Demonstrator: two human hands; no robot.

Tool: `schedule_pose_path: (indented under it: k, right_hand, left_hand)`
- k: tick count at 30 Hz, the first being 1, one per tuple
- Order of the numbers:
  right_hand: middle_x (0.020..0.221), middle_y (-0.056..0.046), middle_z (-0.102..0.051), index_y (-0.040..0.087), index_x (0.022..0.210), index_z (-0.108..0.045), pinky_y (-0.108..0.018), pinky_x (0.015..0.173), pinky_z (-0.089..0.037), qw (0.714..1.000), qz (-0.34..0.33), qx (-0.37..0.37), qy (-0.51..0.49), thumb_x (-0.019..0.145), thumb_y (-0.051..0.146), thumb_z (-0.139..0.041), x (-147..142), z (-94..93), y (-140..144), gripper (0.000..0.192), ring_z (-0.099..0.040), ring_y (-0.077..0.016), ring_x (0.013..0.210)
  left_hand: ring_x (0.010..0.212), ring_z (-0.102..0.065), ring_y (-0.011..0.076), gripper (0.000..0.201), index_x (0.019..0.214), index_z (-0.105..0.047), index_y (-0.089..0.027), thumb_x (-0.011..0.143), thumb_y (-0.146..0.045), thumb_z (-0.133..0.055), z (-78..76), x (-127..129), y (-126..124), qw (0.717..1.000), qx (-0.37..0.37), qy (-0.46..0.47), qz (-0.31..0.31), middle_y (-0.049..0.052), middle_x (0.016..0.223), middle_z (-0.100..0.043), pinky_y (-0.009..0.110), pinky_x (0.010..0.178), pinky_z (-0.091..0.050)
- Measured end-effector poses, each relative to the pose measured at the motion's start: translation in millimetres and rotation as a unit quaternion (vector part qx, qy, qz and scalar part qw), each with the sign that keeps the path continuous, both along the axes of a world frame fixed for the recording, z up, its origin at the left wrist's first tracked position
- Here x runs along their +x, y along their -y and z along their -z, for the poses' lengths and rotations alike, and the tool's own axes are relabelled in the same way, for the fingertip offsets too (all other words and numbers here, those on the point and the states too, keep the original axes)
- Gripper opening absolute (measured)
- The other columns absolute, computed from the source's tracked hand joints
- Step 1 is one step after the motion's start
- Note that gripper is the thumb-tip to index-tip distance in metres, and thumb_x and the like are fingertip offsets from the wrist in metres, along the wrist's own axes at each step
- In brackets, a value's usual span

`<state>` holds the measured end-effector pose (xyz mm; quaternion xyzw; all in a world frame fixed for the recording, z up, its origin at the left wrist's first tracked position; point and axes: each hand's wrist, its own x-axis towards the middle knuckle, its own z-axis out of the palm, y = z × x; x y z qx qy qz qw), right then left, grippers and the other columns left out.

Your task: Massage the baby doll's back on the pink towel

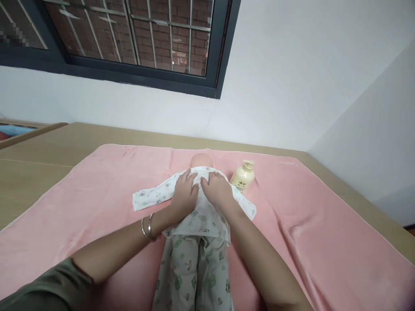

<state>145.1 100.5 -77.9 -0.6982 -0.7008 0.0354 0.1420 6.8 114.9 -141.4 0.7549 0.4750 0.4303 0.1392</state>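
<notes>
While hands (pixel 201 192) press it, doll (pixel 194 224) lies flat, printed white pyjamas

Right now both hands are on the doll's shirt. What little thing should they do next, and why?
Probably slide the left hand and right hand outward to smooth the shirt. Both palms lie flat on the doll's chest, and the cloth below them looks bunched and wrinkled above the trousers.
</notes>
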Motion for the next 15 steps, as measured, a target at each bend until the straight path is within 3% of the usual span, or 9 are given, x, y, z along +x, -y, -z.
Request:
schedule_pose_path:
  k: [4, 8, 11, 15]
  right_hand:
    - [0.137, -0.023, -0.062, 0.002, 0.131, -0.061, -0.040, 0.115, -0.032, 1.000, -0.010, 0.007, 0.021, 0.104, 0.039, -0.036, 5.5, 3.9, -7.6, 0.052, -0.051, -0.0309, 0.134]
    - [0.138, -0.024, -0.060, 0.002, 0.136, -0.055, -0.044, 0.114, -0.032, 0.997, -0.023, 0.015, 0.073, 0.106, 0.035, -0.035, -5.6, 3.8, 1.6, 0.049, -0.052, -0.0313, 0.131]
    - [0.128, -0.024, -0.065, 0.002, 0.129, -0.060, -0.042, 0.108, -0.038, 0.990, -0.061, 0.016, 0.129, 0.105, 0.024, -0.034, -17.9, -4.4, 18.5, 0.041, -0.058, -0.0318, 0.122]
    - [0.109, -0.018, -0.070, 0.009, 0.114, -0.067, -0.037, 0.093, -0.046, 0.976, -0.124, -0.006, 0.178, 0.098, 0.012, -0.041, -19.4, -16.7, 29.6, 0.031, -0.064, -0.0295, 0.105]
  left_hand:
    - [0.139, -0.046, 0.0334, 0.045, 0.134, -0.057, -0.012, 0.093, -0.022, -0.042, -1.3, 3.2, 3.2, 0.997, 0.018, -0.070, 0.021, 0.017, 0.142, -0.058, 0.055, 0.122, -0.031]
    - [0.134, -0.053, 0.0312, 0.044, 0.132, -0.058, -0.012, 0.096, -0.030, -0.040, -5.0, -3.4, -16.6, 0.995, -0.050, -0.079, -0.023, 0.016, 0.140, -0.062, 0.051, 0.118, -0.038]
    - [0.131, -0.055, 0.0300, 0.044, 0.130, -0.060, -0.013, 0.098, -0.034, -0.037, -8.2, -8.0, -26.8, 0.992, -0.076, -0.102, -0.018, 0.015, 0.138, -0.064, 0.049, 0.115, -0.041]
    - [0.134, -0.053, 0.0332, 0.048, 0.132, -0.057, -0.006, 0.100, -0.031, -0.032, -10.5, -5.3, -15.2, 0.986, -0.014, -0.167, -0.020, 0.021, 0.138, -0.062, 0.053, 0.115, -0.040]
